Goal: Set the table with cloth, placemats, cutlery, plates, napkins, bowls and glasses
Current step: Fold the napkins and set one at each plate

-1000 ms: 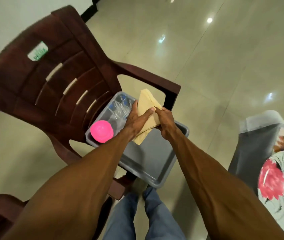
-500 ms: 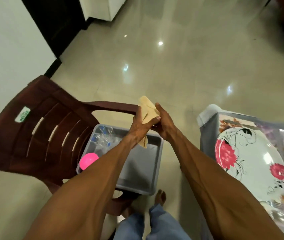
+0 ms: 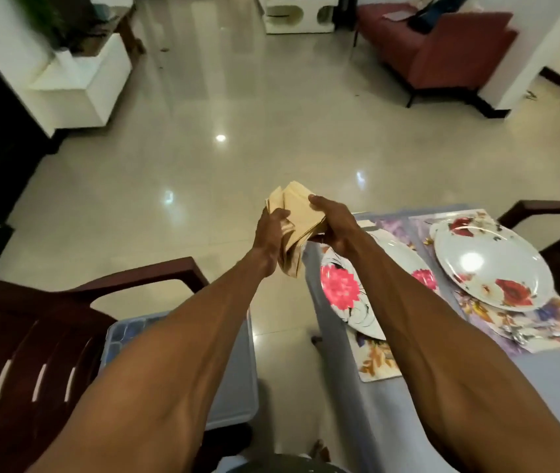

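A stack of folded tan napkins (image 3: 300,216) is held in the air between both hands, just left of the table's corner. My left hand (image 3: 271,233) grips its left side and my right hand (image 3: 331,223) grips its right side with the thumb on top. On the table, covered by a pale cloth (image 3: 545,377), lie floral placemats (image 3: 379,360) with a white plate with pink flowers (image 3: 343,291) and a second flowered plate (image 3: 490,264). My right forearm hides part of the near plate.
A grey tray (image 3: 237,380) sits on a brown plastic chair (image 3: 32,336) at lower left, mostly hidden by my left arm. Another brown chair (image 3: 558,227) stands at the table's far side. Glossy floor, a white cabinet (image 3: 80,80) and a red sofa (image 3: 435,46) lie beyond.
Both hands lifted the napkins out of the tray and carried them right toward the table. The view swung up and right, bringing both plates into view.
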